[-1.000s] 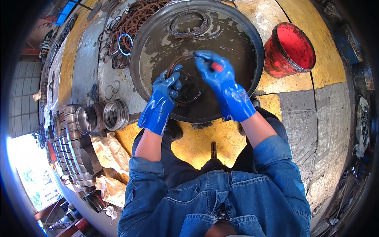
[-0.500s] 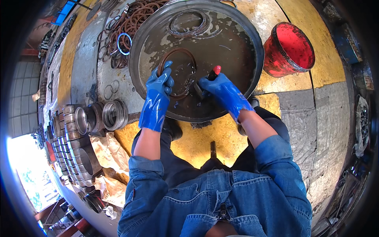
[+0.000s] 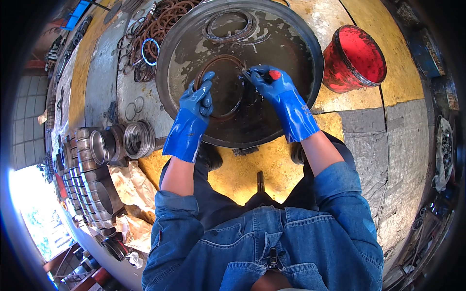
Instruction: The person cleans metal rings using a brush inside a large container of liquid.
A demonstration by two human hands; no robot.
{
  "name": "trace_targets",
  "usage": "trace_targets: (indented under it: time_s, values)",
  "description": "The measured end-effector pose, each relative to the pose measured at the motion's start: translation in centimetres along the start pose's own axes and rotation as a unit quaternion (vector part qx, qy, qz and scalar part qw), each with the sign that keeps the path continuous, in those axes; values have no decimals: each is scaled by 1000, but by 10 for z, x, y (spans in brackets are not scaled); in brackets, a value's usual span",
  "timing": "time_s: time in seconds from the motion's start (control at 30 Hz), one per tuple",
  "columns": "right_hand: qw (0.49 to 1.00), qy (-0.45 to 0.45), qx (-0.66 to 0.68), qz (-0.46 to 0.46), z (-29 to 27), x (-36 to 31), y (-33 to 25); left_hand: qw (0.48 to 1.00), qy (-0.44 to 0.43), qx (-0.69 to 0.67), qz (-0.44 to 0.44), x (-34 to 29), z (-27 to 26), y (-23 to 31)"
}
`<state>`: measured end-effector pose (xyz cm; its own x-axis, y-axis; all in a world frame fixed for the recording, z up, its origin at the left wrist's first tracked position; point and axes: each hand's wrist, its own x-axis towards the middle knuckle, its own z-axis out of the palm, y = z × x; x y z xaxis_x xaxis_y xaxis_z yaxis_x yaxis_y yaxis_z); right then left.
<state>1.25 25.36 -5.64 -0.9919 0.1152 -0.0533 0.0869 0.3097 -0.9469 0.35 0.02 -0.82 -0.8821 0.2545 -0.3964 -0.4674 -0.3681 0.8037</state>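
My left hand [image 3: 196,99], in a wet blue rubber glove, is closed around the left side of a thin rusty-brown ring [image 3: 219,57]. It holds the ring tilted over a wide, round dark basin [image 3: 165,63] of murky liquid. In my right hand [image 3: 274,89], gloved the same way, is a brush with a red-tipped handle [image 3: 275,74]. Its dark head meets the ring's upper right edge, though the fingers partly cover it. Several more rings [image 3: 228,36] lie in the liquid at the basin's far side.
Right of the basin stands a red bucket [image 3: 335,72]. A heap of rusty rings [image 3: 170,19] lies at the far left, with a bright blue-lit ring [image 3: 150,52] beside it. Nearer left are stacked silvery rings [image 3: 140,139], rows of metal cylinders [image 3: 92,165] and crumpled brown paper [image 3: 133,184].
My right hand has moved up and slightly right, taking the brush from the ring's lower right side to its upper right edge. The left hand keeps its grip on the ring.
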Motion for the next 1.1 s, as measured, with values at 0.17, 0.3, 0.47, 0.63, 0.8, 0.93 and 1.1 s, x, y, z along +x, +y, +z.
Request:
trace_targets:
  time_s: [0.17, 0.3, 0.47, 0.63, 0.8, 0.93, 1.1]
  values:
    - [971, -140, 112, 156, 8, -18, 12, 999, 2, 25, 43, -1, 5, -1]
    - [936, -136, 224, 234, 20, -48, -7, 995, 35, 68, 56, -3, 10, -4]
    - [955, -140, 217, 146, 27, -52, -11, 982, 77, 156, 71, 4, 17, -14]
    - [951, 2, -191, -245, 13, -27, -20, 973, 73, 215, 32, -2, 21, -15]
    - [929, -41, -351, -106, 19, -17, -7, 976, 37, 215, 14, -9, 33, -8]
    - [972, -37, -216, 86, 22, -17, -3, 977, 24, 206, 45, -7, 34, -13]
    - [950, -159, 165, 210, 13, -36, -20, 980, 18, 192, 48, -9, 28, -13]
